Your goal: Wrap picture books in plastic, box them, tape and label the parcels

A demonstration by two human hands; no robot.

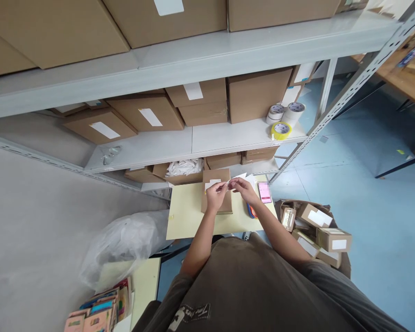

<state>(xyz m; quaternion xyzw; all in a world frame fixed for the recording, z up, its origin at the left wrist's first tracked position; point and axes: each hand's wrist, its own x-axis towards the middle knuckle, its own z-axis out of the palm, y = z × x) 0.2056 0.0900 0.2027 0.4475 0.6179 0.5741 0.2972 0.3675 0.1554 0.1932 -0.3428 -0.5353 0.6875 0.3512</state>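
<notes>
My left hand (216,197) and my right hand (244,188) meet over the small table, fingertips pinched together on a small white slip, partly hidden by the fingers. Below them a brown cardboard box (224,205) lies on the pale yellow tabletop (186,212), with a white label (211,183) on its top. White paper sheets (251,180) lie behind my right hand. Under my right wrist is a blue and orange roundish thing (251,211), mostly covered by the arm. A phone (264,192) with a lit pink screen lies at the table's right side.
A grey metal shelf (228,140) with cardboard boxes (263,94) stands ahead. It also holds white tape rolls (293,113) and a yellow tape roll (281,131). Small parcels (334,240) fill a carton at right. At left are a plastic bag (124,244) and stacked booklets (98,313).
</notes>
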